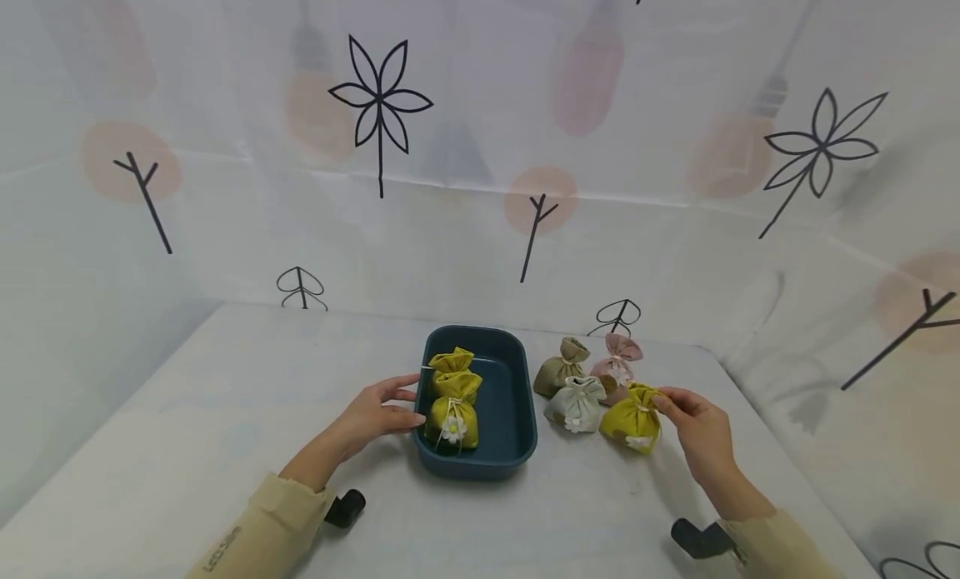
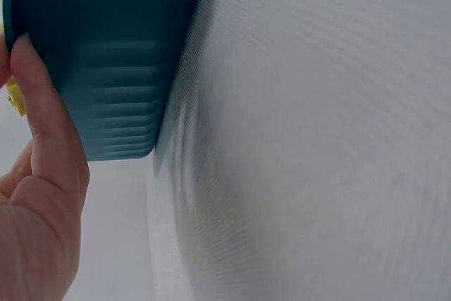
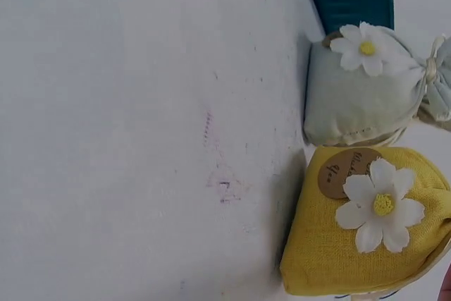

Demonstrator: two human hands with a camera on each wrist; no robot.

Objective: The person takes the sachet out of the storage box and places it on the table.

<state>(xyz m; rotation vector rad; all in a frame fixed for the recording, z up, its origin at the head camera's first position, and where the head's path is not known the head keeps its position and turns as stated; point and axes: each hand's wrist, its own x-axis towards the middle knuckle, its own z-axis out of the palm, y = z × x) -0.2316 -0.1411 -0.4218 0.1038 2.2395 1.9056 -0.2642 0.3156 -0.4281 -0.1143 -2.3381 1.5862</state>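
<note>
At the left rim of a dark teal plastic bin (image 1: 501, 396), my left hand (image 1: 384, 408) touches with fairly straight fingers and thumb. The left wrist view shows the thumb (image 2: 39, 89) against the bin's outer wall (image 2: 106, 61). My right hand (image 1: 693, 425) pinches the gathered neck of a yellow drawstring pouch (image 1: 628, 421), whose base is at the table. That pouch (image 3: 324, 252) bears a white fabric flower and a round brown tag in the right wrist view. Two yellow pouches (image 1: 463, 425) lie one behind the other along the bin's left side.
Beside the bin's right wall stand an olive-beige pouch (image 1: 555, 372), a pale grey-green pouch (image 1: 562, 408) with a white flower, and a pink pouch (image 1: 617, 364) behind the yellow one. A white cloth (image 1: 225, 429) covers the table, with a patterned curtain (image 1: 465, 146) at its back.
</note>
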